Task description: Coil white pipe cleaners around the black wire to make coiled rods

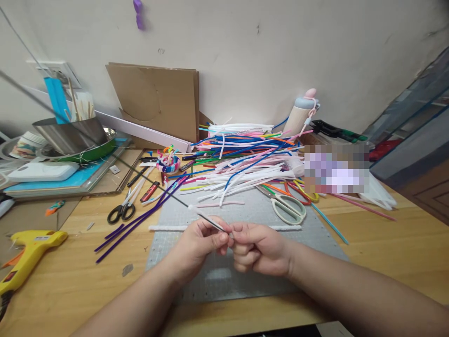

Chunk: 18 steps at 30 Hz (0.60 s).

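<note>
My left hand (pixel 205 238) pinches a long thin dark rod (pixel 168 190) near its lower end. The rod slants up and away to the left, with a small white piece (pixel 191 208) on it. My right hand (pixel 257 245) meets the left at the rod's tip, fingers curled and pinched; whatever small part it grips is hidden between the fingertips. Behind both hands a white pipe cleaner (pixel 164 228) lies across the grey mat (pixel 206 281). A short pale pink pipe cleaner (pixel 222 204) lies just beyond.
Many coloured pipe cleaners (pixel 245 173) are piled at the back. Light green scissors (pixel 289 209) lie right, black scissors (pixel 121 213) left beside purple pipe cleaners (pixel 140 219). A yellow glue gun (pixel 35 248) is at far left, a bottle (pixel 298 114) at the back.
</note>
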Tool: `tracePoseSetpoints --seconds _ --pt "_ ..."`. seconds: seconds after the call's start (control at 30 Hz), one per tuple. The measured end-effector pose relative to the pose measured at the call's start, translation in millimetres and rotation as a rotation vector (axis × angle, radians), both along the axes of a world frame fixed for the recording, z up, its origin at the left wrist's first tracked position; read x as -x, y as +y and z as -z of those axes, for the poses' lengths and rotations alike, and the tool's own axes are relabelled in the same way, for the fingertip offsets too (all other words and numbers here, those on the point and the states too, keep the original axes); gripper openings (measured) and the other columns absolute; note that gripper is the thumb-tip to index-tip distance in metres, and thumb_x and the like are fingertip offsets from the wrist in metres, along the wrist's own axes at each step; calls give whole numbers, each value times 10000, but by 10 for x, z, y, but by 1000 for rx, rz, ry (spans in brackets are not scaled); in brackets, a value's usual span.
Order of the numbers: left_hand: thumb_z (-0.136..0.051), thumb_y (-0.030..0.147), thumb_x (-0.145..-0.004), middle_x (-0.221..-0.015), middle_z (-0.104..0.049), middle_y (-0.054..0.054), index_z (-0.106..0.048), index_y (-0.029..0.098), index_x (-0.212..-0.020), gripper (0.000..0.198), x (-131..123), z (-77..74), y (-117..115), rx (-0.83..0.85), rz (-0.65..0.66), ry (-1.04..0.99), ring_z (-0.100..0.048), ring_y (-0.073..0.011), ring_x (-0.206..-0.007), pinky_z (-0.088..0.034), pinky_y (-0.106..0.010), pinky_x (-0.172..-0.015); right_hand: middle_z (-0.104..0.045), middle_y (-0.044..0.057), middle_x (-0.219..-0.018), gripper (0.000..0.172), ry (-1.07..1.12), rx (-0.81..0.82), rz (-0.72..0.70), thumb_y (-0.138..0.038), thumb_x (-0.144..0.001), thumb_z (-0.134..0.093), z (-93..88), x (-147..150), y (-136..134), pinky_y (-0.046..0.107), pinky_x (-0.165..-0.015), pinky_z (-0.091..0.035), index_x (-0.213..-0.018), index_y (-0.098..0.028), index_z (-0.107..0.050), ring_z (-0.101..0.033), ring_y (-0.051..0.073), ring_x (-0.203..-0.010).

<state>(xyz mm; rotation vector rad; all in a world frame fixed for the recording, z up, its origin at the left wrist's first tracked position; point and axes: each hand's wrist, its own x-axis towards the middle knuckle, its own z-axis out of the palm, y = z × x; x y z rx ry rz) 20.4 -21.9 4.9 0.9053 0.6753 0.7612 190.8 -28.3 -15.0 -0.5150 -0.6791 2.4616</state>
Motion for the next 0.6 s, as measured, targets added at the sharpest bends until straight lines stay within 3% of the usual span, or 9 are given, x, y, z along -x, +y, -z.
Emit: tracePoseSetpoints --seconds 0.13,0.33,0.47,0.6 --pt "-785 269 -632 -631 -632 -9 -678 158 -716 175 -16 -9 -8 62 -32 -83 -503 -83 -519 -349 -210 -535 -253 -134 -432 145 63 51 -50 -247 -825 -586 -8 -31 1 210 -460 -148 -788 -114 -542 -95 9 -351" --pt "-791 248 -609 -612 -627 -23 -670 146 -743 207 -10 11 -9 283 -25 -126 -474 -61 -483 -355 -183 -510 -278 -125 -451 145 58 -7 -27 -264 -817 -600 -19 -2 -21 220 -471 -150 -781 -134 -547 -111 12 -354" --pt "-745 271 -661 -590 -588 -5 -627 130 -693 187 -10 16 -2 136 -81 -8 -470 -66 -484 -345 -185 -488 -324 -110 -468 175 -1 -82 122 -286 -811 -615 -23 40 -42 224 -474 -136 -760 -146 -524 -148 17 -370" --pt "-717 288 -689 -583 -596 6 -615 154 -690 169 -16 20 -22 -132 -250 234 -515 -91 -510 -388 -209 -522 -247 -113 -483 188 -35 -100 247 -290 -829 -598 -8 70 -52 229 -484 -131 -750 -143 -512 -154 22 -389"
